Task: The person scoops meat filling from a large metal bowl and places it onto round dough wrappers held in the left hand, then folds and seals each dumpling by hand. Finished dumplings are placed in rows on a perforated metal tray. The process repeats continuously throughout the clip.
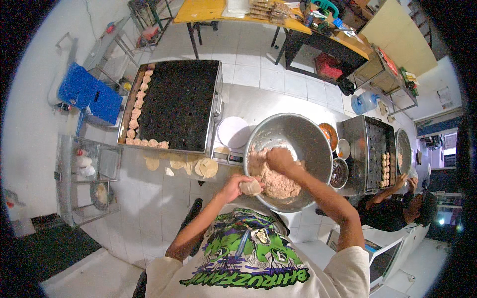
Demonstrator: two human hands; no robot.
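Observation:
My left hand [231, 188] is closed around a thin, pale dumpling wrapper [250, 187], held at the near left rim of a big metal bowl [320, 136]. Inside the bowl lies a mound of pinkish minced meat filling [279, 185]. My right hand [281, 160] reaches into the bowl with its fingers curled into the filling, and their tips are hidden. More round wrappers [206, 168] lie along the counter's near edge, left of the bowl. Behind them, a large dark perforated steamer tray [184, 99] carries filled dumplings [135, 113] along its left and near sides.
A white round plate [234, 131] sits by a scale [229, 157] left of the bowl. Small bowls, one with orange contents [328, 135], stand to its right. Beyond is another steamer tray [373, 154] with dumplings, where a co-worker [397, 208] works. A yellow table [201, 11] stands across the floor.

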